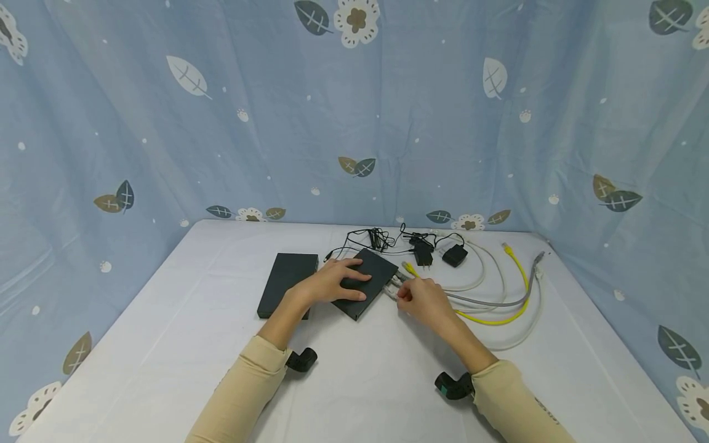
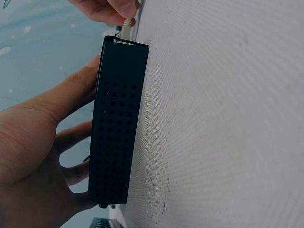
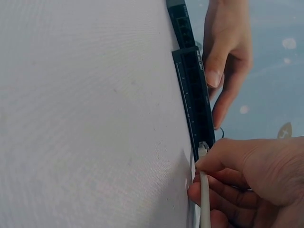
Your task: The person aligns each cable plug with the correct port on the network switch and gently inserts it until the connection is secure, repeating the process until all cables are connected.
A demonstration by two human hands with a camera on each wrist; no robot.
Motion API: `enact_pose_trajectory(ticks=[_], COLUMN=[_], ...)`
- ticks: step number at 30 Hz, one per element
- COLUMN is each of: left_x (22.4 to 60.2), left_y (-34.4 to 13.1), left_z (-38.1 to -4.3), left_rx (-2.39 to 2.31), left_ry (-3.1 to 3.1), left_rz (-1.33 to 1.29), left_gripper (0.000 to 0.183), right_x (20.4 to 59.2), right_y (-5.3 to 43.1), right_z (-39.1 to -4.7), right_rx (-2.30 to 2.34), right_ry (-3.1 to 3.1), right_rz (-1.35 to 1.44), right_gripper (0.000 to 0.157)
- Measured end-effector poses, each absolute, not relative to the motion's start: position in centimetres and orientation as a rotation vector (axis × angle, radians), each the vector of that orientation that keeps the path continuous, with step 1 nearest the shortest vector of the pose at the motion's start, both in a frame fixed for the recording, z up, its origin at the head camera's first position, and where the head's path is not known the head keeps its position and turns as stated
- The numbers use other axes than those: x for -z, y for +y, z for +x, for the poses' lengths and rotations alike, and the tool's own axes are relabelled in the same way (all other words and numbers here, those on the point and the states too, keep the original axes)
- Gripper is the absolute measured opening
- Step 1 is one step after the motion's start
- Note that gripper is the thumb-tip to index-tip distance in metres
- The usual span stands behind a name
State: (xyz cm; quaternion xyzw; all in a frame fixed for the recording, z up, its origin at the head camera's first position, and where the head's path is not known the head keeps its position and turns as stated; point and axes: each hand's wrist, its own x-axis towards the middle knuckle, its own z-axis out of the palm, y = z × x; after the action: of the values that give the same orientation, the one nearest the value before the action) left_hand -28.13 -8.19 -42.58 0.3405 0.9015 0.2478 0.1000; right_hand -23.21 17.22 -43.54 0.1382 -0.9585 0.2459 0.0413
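A black network switch [image 1: 379,267] lies at an angle on the white table, and its row of ports [image 3: 192,90] shows in the right wrist view. My left hand [image 1: 335,281] rests on its top with fingers spread. In the left wrist view, the vented side [image 2: 116,128] of the switch stands beside that hand [image 2: 33,156]. My right hand [image 1: 426,303] pinches a whitish Ethernet cable [image 3: 204,194] just behind its clear plug [image 3: 203,146]. That plug is right at the port face, near the end of the row. More cable plugs [image 1: 400,277] cluster at the same edge.
A second black switch [image 1: 288,277] lies to the left. Grey [image 1: 487,303], yellow [image 1: 498,322] and white cables loop to the right. Two black power adapters [image 1: 455,255] and their bundled cords [image 1: 378,239] lie at the back, before a blue patterned curtain [image 1: 277,135].
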Motion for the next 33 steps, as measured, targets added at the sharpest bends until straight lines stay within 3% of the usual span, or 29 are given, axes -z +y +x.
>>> enact_pose_trajectory(ticks=[33], left_x=[42.47], left_y=[-8.03], left_z=[-27.75], left_rx=[-0.746], left_ry=[2.666], left_rz=[0.977], left_gripper=[0.053], right_x=[44.29], right_y=[17.08], right_z=[-23.59], right_rx=[-0.778], right_ry=[-2.818], right_rz=[0.465], right_gripper=[0.005])
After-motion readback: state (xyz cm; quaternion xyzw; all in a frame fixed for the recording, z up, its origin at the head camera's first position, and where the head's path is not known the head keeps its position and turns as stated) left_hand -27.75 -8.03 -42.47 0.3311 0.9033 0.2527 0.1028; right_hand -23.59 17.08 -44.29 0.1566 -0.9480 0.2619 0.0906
